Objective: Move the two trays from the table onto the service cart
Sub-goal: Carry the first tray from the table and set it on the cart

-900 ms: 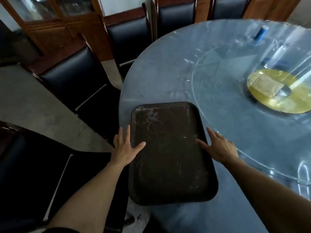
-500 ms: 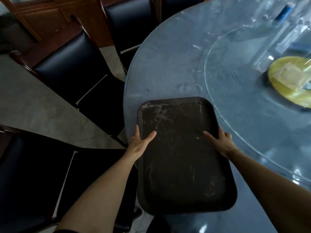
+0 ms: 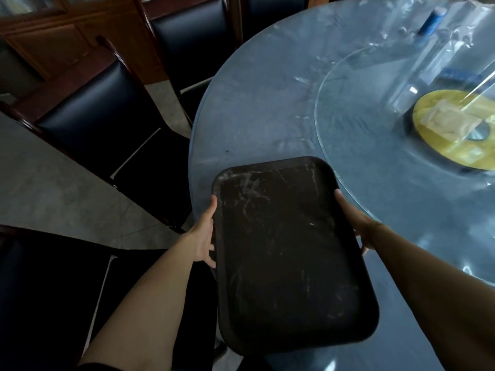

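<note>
A dark brown, scratched rectangular tray (image 3: 289,253) is in the middle of the view, over the near edge of the round table (image 3: 257,108). My left hand (image 3: 204,234) grips its left long edge with the fingers under the rim. My right hand (image 3: 356,223) holds the right long edge, mostly hidden behind the tray. The tray looks raised and tilted toward me, its near end hanging past the table edge. Only one tray shows; I cannot tell whether a second lies beneath it. No service cart is in view.
A glass turntable (image 3: 375,145) covers the table's centre, carrying a yellow plate (image 3: 455,129) and a blue-capped bottle (image 3: 431,20). Black chairs (image 3: 107,111) crowd the table's left side, one (image 3: 48,290) close at my lower left. Wooden cabinets (image 3: 53,44) stand behind.
Both hands went from lying open beside the tray to gripping its long edges. The tray has come toward me and risen off the table, appearing larger.
</note>
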A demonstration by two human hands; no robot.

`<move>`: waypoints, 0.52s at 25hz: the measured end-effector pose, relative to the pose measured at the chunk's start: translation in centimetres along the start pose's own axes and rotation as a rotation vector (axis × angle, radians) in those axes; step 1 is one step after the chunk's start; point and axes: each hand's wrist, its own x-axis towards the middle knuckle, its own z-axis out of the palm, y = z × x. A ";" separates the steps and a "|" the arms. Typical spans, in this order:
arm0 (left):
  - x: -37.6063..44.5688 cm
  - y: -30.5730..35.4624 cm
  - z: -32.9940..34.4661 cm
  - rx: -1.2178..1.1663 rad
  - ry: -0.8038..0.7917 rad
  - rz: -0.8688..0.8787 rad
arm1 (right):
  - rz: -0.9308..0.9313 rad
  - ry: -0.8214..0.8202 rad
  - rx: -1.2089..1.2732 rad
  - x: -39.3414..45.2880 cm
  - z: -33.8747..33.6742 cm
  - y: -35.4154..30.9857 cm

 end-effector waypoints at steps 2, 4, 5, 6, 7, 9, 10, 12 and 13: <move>-0.3 0.3 0.0 -0.002 -0.015 0.005 | 0.027 -0.025 0.017 -0.7 -0.4 -0.2; -0.9 0.7 -0.1 0.015 -0.020 0.017 | 0.049 -0.052 0.024 -1.1 -0.9 0.0; -1.2 1.0 0.0 0.030 -0.022 0.022 | 0.057 -0.057 0.037 -1.2 -1.2 0.2; -1.6 1.3 0.0 0.045 -0.029 0.025 | 0.062 -0.055 0.063 -1.5 -1.5 0.5; -1.9 1.7 0.1 0.062 -0.042 0.026 | 0.064 -0.053 0.098 -1.7 -1.8 0.7; -2.6 2.6 0.3 0.106 -0.072 0.030 | 0.060 -0.053 0.170 -2.5 -2.6 1.4; -3.0 2.9 0.6 0.134 -0.082 0.033 | 0.056 -0.057 0.193 -3.1 -3.1 1.6; -4.0 3.8 1.5 0.199 -0.108 0.046 | 0.043 -0.066 0.224 -4.2 -4.2 2.1; -4.5 4.3 2.1 0.231 -0.121 0.054 | 0.035 -0.071 0.239 -4.9 -4.9 2.5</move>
